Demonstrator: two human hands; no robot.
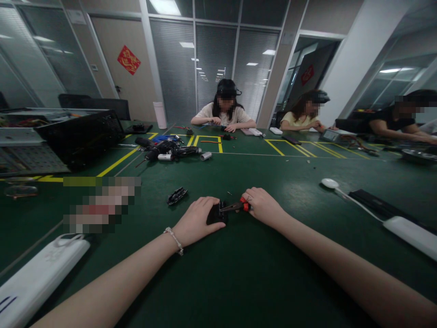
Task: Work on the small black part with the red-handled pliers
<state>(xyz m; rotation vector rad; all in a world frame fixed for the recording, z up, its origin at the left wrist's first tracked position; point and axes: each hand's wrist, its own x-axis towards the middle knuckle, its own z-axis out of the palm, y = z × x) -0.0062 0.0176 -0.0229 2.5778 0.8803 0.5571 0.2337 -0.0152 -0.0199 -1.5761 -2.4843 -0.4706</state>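
My left hand [197,219] is closed around a small black part [215,216], holding it against the green table. My right hand [262,207] grips red-handled pliers [245,203], whose narrow metal jaws reach left to the black part's right edge. Whether the jaws are clamped on it I cannot tell. A tiny loose piece [229,193] lies just beyond the pliers. To the left of my left hand rests another dark part [177,196], with small metallic details on it.
Tools, including a power driver [153,152], and cables lie in a heap farther back. At left stand an open computer case [92,136] and a white power strip [51,273]. Another white strip [409,232] lies right. Co-workers [223,109] sit across the table [266,282].
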